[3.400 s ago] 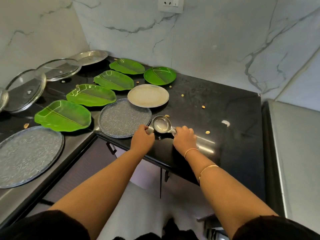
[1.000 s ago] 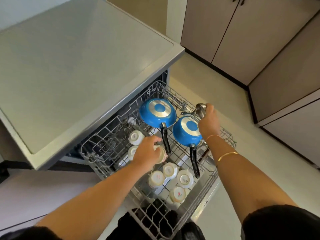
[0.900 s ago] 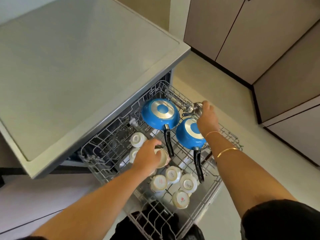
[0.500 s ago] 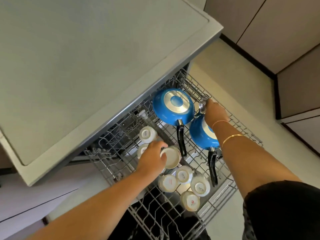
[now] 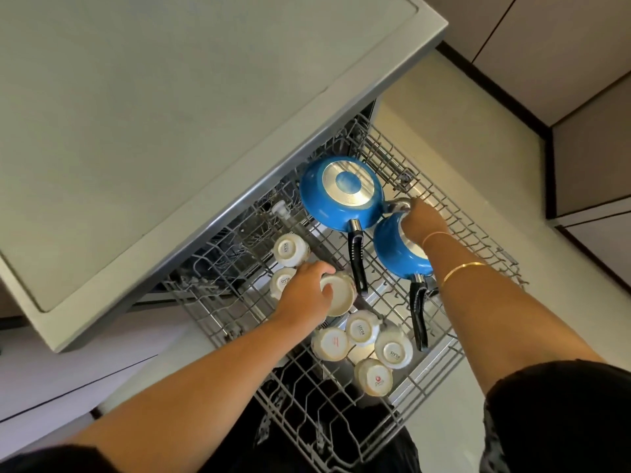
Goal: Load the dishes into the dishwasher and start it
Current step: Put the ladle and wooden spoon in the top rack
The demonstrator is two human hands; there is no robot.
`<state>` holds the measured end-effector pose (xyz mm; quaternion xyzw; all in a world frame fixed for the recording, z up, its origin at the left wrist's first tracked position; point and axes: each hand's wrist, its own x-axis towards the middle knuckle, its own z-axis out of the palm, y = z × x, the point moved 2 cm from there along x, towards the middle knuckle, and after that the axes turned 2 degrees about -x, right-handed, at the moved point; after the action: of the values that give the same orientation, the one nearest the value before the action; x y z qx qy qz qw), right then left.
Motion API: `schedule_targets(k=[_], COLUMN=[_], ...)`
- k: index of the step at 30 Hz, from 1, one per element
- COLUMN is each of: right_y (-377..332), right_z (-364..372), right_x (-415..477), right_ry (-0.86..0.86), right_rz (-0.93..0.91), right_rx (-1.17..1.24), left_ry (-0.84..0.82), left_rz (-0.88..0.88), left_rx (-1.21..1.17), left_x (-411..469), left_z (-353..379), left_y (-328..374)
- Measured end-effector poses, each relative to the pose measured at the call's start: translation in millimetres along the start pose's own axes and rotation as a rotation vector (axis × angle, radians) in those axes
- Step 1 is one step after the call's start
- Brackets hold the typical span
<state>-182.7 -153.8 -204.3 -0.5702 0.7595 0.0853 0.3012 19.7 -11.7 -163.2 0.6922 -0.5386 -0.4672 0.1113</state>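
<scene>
dishwasher rack (image 5: 478, 240), left hand (image 5: 304, 297) gripping cup (image 5: 343, 295), right hand (image 5: 421, 221) holding steel scoop (image 5: 397, 204)

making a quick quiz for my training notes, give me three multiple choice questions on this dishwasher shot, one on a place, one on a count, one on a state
1. Where is the small steel cup?
A. in a sink
B. in the right hand, at the far side of the rack
C. on a stove

2. How many blue pans are in the rack?
A. one
B. four
C. two

3. What is the left hand doing?
A. gripping a white cup
B. lying flat on the rack
C. hanging empty

Answers: 1 B, its fingers hold it beside the pans; 2 C, one larger and one smaller, both base up; 3 A, its fingers curl round the cup.
</scene>
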Motion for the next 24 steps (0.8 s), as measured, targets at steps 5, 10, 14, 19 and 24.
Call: schedule_targets(k=[5, 10, 14, 19, 24], right_y=[4.6, 11.6, 27.1, 71.0, 129.6], right_z=[11.8, 35.8, 53.4, 74.6, 83.1], right_x=[-52.5, -99.0, -128.0, -174.6, -211.8], right_ry=[0.072, 0.138, 0.126, 0.064, 0.000], right_rz=[-0.035, -0.252, -0.479, -0.754, -0.880], right_rx=[0.087, 0.086, -0.074, -0.360, -0.495], left_ry=[-0.017, 0.041, 0.081, 0.152, 0.107], left_rz=[-0.012, 0.002, -0.019, -0.061, -0.182], left_rx=[0.050, 0.081, 0.130, 0.114, 0.134], left_x=[-8.7, -24.9, -47.8, -104.2, -161.9], left_z=[12.2, 29.2, 59.0, 127.7, 204.8], left_y=[6.8, 11.2, 8.7, 8.8, 6.5])
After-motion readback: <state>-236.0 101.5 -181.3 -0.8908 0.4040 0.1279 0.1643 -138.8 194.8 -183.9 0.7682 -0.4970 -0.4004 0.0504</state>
